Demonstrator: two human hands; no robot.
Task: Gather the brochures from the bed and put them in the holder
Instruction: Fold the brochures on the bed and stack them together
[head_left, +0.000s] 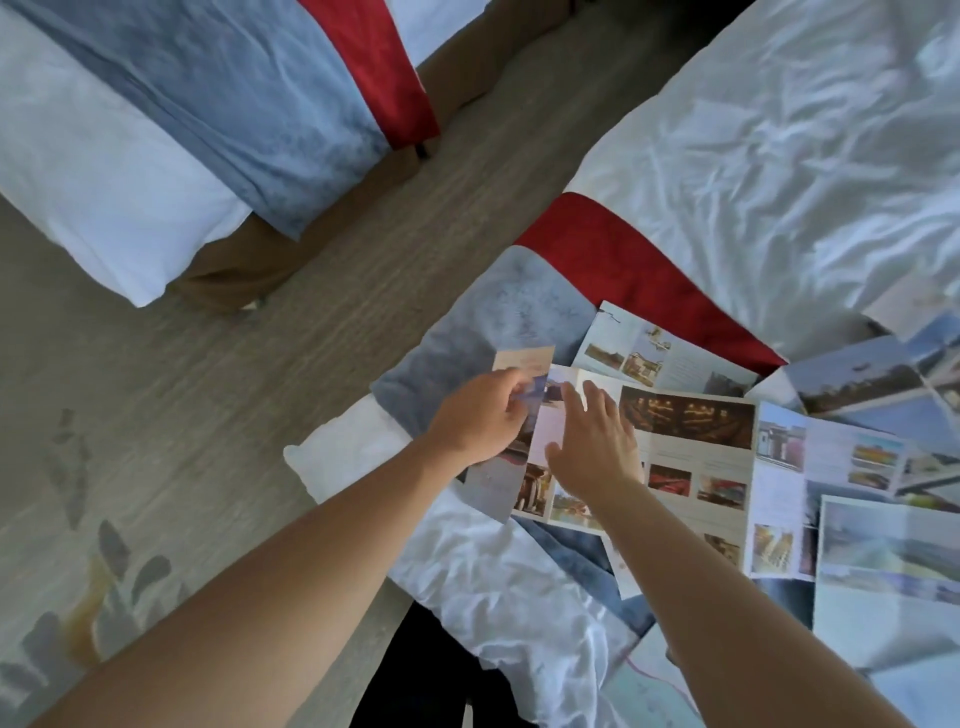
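Several brochures (691, 447) lay unfolded on bed (779, 156); your left hand (480, 421) pinched one panel; right hand (592, 441) spread flat; holder unseen.

Near bed (753, 171) at right, 2nd bed (130, 171) far left, floor strip (291, 332) btwn. Brochures (691, 447) spread on near bed's foot end. Left hand (480, 423) w/ right hand (597, 447) just beside it, both over leftmost sheets.

Glossy paper brochures (691, 447), creased cloth bed (779, 156), wood-grain floor (311, 338)
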